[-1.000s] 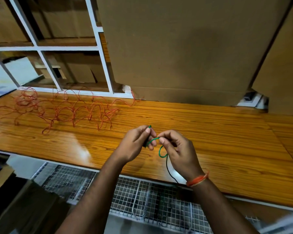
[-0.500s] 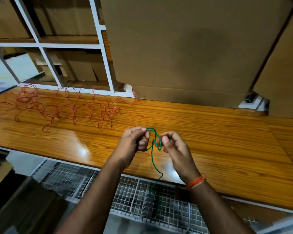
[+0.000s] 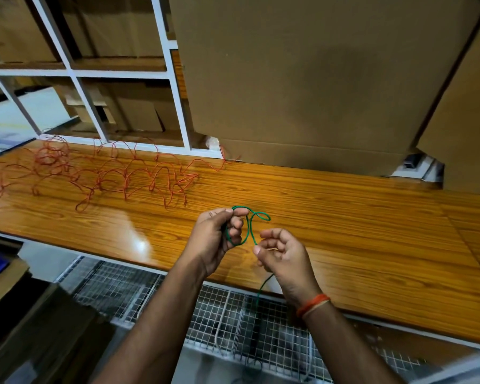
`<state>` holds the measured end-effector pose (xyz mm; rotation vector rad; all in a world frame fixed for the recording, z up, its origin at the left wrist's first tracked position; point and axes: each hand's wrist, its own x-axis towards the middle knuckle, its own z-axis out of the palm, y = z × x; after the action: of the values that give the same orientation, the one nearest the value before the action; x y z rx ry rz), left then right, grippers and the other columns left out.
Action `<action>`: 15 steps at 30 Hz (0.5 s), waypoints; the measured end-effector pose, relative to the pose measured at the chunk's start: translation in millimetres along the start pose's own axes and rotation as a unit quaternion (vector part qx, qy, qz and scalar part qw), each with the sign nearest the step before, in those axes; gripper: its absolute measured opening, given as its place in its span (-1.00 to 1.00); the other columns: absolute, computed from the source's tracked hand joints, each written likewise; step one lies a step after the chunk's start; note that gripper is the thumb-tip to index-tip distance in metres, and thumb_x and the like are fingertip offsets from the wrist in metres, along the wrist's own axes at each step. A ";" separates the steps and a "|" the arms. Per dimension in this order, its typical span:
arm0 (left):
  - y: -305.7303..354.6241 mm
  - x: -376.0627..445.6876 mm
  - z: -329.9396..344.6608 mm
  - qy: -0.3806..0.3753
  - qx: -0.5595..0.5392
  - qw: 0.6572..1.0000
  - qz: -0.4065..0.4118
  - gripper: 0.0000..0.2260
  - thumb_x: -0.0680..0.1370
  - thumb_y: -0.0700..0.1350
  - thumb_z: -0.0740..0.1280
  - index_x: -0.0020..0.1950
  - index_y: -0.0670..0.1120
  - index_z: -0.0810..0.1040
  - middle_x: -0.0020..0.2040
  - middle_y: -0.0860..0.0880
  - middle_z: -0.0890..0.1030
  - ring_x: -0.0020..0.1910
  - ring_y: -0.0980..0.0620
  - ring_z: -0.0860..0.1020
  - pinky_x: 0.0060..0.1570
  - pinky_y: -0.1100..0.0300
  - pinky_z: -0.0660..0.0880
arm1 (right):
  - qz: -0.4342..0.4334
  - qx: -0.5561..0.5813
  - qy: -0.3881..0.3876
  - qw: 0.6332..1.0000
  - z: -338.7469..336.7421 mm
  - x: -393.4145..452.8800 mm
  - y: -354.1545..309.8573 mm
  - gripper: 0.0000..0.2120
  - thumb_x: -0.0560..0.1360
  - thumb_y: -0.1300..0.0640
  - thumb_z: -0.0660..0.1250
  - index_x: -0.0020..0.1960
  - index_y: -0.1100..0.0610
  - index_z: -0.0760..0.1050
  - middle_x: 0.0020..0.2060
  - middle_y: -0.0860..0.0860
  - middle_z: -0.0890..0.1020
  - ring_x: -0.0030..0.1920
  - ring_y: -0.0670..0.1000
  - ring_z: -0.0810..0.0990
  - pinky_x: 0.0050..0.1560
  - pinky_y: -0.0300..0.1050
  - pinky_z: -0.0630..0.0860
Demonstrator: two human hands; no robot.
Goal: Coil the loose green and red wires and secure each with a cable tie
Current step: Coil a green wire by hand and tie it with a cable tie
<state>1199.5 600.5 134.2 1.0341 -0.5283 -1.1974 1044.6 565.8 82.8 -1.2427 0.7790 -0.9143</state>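
Observation:
Above the front of the wooden table (image 3: pixel 344 217), my left hand (image 3: pixel 214 239) pinches a small coil of thin green wire (image 3: pixel 250 225) between thumb and fingers. A second green loop stands out to the right of that hand. My right hand (image 3: pixel 283 259) pinches the wire's running part just below the loops. The rest of the green wire hangs down past the table's front edge. The red wire (image 3: pixel 117 176) lies loose and tangled across the table's far left. No cable tie is in view.
Large cardboard boxes (image 3: pixel 302 79) stand at the back of the table. A white shelf frame (image 3: pixel 172 92) with more boxes is at the back left. A wire mesh rack (image 3: pixel 178 300) sits below the table's front edge.
My right hand has moved down and to the right along the green wire. The loops at my left hand have grown, with a new one standing out to the right.

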 end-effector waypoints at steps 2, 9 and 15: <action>0.1 -1.2 -2.4 0.010 -0.023 1.000 -0.010 -0.76 0.69 -0.27 0.14 0.11 -0.34 0.57 -0.39 -0.04 0.51 -0.51 0.14 0.40 -0.49 0.35 0.36 | -0.049 -0.037 0.029 0.998 -3.3 -0.4 5.2 -0.84 0.53 0.39 0.43 0.02 0.17 0.61 -0.24 -0.05 0.66 -0.30 -0.13 0.58 -0.23 -0.30 0.51; -7.4 -7.1 -8.5 0.047 -0.032 0.998 -0.039 -0.81 0.68 -0.31 0.13 0.01 -0.23 0.53 -0.38 -0.10 0.58 -0.51 0.07 0.49 -0.49 0.31 0.45 | -0.117 -0.048 0.160 0.979 -10.9 6.0 3.0 -0.78 0.62 0.32 0.33 0.02 0.04 0.66 -0.29 -0.08 0.67 -0.27 -0.10 0.58 -0.22 -0.26 0.55; -5.9 -10.8 -12.7 0.023 -0.131 0.991 -0.002 -0.80 0.68 -0.28 0.10 -0.06 -0.16 0.47 -0.32 -0.11 0.57 -0.44 0.05 0.51 -0.41 0.25 0.49 | 0.012 -0.212 0.195 0.958 -32.1 15.0 18.1 -0.77 0.63 0.33 0.22 0.11 0.10 0.58 -0.20 0.06 0.67 -0.33 -0.06 0.67 -0.30 -0.16 0.57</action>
<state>1203.2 615.2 125.0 0.8358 -0.3224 -1.2067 1025.5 539.9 59.5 -1.4335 1.3559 -1.0204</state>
